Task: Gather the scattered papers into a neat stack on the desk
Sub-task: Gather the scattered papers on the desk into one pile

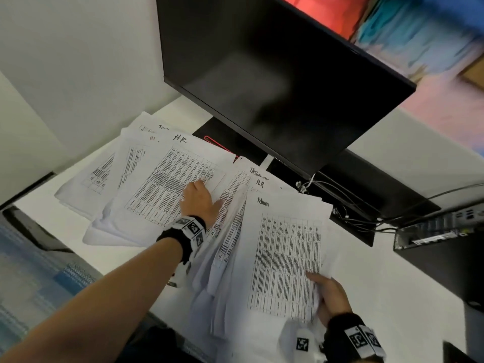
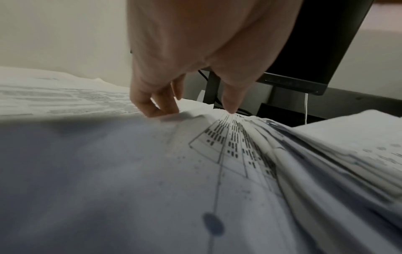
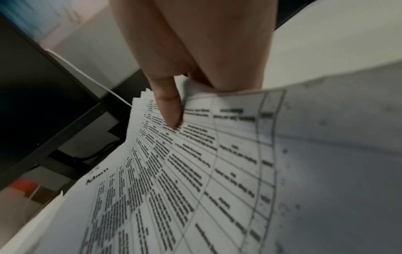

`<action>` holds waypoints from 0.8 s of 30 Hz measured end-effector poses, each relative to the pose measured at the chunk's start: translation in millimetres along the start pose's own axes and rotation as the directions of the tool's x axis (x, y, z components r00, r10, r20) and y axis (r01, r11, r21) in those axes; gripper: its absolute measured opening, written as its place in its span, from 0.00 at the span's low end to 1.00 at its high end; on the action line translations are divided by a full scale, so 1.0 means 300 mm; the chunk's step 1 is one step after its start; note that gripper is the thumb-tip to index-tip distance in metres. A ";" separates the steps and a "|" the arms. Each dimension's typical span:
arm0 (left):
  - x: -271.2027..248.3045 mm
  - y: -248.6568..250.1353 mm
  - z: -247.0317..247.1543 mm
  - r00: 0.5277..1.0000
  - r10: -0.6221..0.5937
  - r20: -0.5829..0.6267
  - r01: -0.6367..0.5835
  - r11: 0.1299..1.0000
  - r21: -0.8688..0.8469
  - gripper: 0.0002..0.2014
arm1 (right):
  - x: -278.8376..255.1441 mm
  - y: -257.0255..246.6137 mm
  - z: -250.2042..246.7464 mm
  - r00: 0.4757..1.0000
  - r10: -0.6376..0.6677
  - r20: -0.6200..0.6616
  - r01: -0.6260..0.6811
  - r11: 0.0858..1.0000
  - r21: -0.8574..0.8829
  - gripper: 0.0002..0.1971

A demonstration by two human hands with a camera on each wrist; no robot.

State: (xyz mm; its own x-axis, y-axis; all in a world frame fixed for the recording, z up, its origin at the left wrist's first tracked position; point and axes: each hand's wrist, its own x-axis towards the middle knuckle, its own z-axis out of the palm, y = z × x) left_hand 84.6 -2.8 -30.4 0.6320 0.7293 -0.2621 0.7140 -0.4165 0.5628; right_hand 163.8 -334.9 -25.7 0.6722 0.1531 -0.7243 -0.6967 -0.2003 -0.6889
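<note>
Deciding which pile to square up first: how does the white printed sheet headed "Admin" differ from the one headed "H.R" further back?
The white printed "Admin" sheet tops the near bundle pinched by the right hand; the white printed "H.R" sheet lies further back, under the left hand resting on it. Their headings differ. Both carry dense printed tables on the white desk.

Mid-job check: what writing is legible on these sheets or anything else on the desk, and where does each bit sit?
"Admin": handwritten atop the sheet that the right hand grips.
"H.R": handwritten atop the sheet under the left hand.
"H.R": also on a half-covered sheet between them.
Handwriting starting "T" on two further sheets: blurred.
Printed tables: too small to read.
Wristband markers: patterns, no text.
</note>
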 end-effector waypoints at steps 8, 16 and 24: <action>-0.104 0.083 0.070 0.856 0.190 0.481 -0.089 0.970 -0.226 0.32 | 0.029 0.001 0.084 0.998 -0.016 0.053 0.017 1.000 -0.024 0.20; -0.086 0.026 0.012 0.893 0.143 0.427 0.208 0.709 -0.673 0.42 | 0.009 -0.022 0.120 0.993 -0.040 0.109 0.042 0.999 -0.015 0.15; 0.053 -0.098 -0.214 0.996 0.085 0.029 -0.072 0.951 -0.302 0.29 | 0.133 0.038 0.122 0.998 0.012 0.066 0.003 0.976 -0.216 0.63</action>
State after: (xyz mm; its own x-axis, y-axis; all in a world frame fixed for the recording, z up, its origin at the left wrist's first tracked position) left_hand 54.3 56.1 -0.8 0.6990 0.6750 -0.2362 0.5419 -0.2845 0.7908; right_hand 173.7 -295.7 -63.4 0.6459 0.2144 -0.7327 -0.6245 -0.4038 -0.6686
